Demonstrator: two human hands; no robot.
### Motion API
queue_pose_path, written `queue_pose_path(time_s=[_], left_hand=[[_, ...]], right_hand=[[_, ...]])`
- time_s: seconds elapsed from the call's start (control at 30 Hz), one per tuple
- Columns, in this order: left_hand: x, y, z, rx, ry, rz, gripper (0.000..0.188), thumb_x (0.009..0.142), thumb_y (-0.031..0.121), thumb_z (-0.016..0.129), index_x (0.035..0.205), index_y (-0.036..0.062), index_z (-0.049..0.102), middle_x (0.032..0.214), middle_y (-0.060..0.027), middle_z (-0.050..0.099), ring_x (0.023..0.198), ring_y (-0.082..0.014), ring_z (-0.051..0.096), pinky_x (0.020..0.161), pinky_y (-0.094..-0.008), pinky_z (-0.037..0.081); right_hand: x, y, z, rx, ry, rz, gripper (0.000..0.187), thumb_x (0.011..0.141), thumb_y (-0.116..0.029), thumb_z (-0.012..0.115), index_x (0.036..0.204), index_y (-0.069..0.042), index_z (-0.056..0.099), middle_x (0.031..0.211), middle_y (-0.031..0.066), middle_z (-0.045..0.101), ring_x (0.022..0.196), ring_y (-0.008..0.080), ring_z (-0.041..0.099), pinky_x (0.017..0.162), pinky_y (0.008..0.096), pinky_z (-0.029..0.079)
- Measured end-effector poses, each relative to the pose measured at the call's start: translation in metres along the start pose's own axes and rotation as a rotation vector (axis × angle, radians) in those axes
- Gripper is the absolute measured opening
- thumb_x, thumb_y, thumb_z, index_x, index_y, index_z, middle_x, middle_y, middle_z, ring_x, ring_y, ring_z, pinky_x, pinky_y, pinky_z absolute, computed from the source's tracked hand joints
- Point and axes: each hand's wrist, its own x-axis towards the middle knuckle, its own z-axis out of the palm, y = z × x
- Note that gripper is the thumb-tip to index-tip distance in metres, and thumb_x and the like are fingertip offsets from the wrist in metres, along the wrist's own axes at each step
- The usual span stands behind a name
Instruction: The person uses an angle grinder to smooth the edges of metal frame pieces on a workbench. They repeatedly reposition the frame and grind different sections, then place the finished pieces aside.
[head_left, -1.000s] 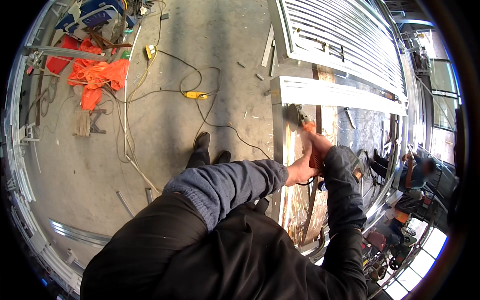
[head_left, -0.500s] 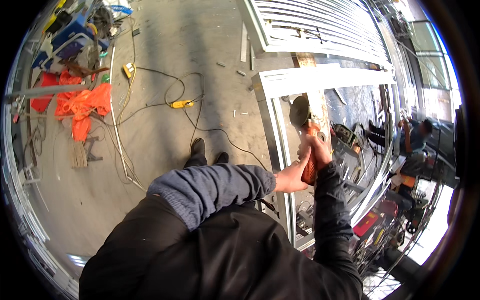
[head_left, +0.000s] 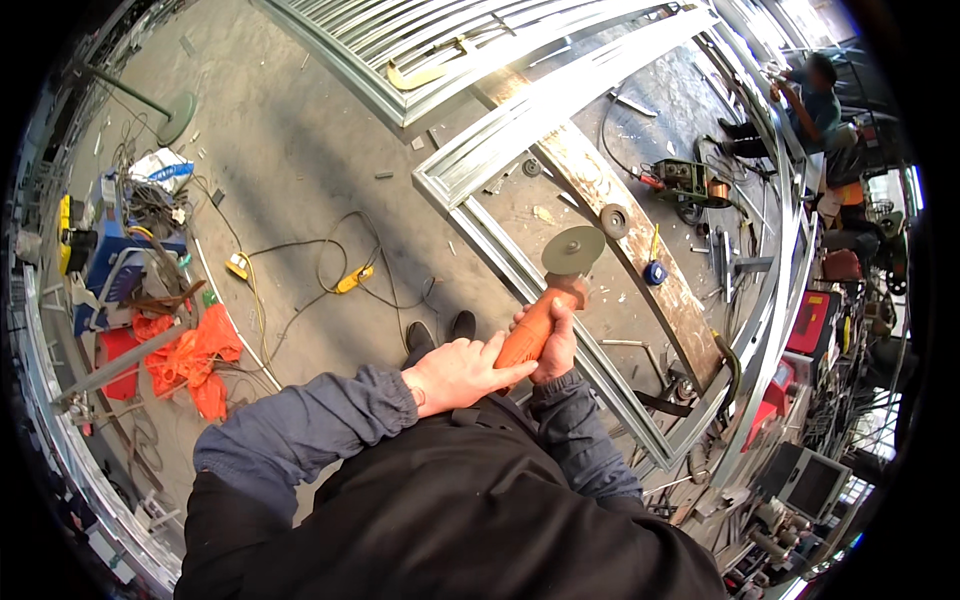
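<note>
Between both hands I have an orange angle grinder [head_left: 528, 332] with a thin grey-green cutting disc [head_left: 573, 250] facing up. My right hand [head_left: 556, 352] wraps its body close to the head. My left hand [head_left: 458, 374] lies against the rear of the body, fingers reaching over it; part of the grip is hidden. The disc is seen over the inside of a silvery metal frame [head_left: 500, 245], with no visible contact. Within that frame lies a worn wooden plank [head_left: 665, 300], bearing a loose round disc [head_left: 614, 221] and a blue tape measure [head_left: 655, 272].
A slatted metal panel [head_left: 350, 45] with a yellow clamp [head_left: 415, 75] stands ahead. Cables and a yellow socket block [head_left: 354, 279] cross the floor at left. Orange plastic bags [head_left: 200, 355] lie farther left. Another person [head_left: 815, 100] works at far right, near a welding-type machine [head_left: 690, 180].
The grinder has come back toward my body and away from the frame's corner. My view has turned and shifted, showing more of the plank. Both hands keep hold of the grinder.
</note>
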Motion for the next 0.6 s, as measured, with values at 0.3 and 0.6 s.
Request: queue_pose_path(time_s=[0.3, 0.6], left_hand=[[0.035, 0.005, -0.033, -0.641, -0.003, -0.388, 0.089, 0.091, 0.032, 0.082, 0.163, 0.0072, 0.034, 0.145, -0.0297, 0.054, 0.121, -0.0363, 0.066, 0.102, -0.0405, 0.053], [0.041, -0.080, -0.060, -1.485, 0.085, -0.873, 0.070, 0.082, 0.014, 0.089, 0.139, -0.0003, 0.050, 0.113, -0.0069, 0.067, 0.098, -0.0145, 0.069, 0.086, -0.0314, 0.058]], right_hand=[[0.029, -0.010, 0.015, 0.156, -0.080, -0.012, 0.047, 0.099, -0.042, 0.069, 0.117, 0.001, 0.060, 0.104, 0.0154, 0.071, 0.093, 0.0293, 0.072, 0.088, 0.0447, 0.060], [0.070, -0.003, 0.101, -0.113, -0.331, -0.021, 0.055, 0.105, -0.043, 0.064, 0.142, -0.004, 0.050, 0.127, 0.0119, 0.066, 0.118, 0.0234, 0.063, 0.104, 0.0405, 0.051]])
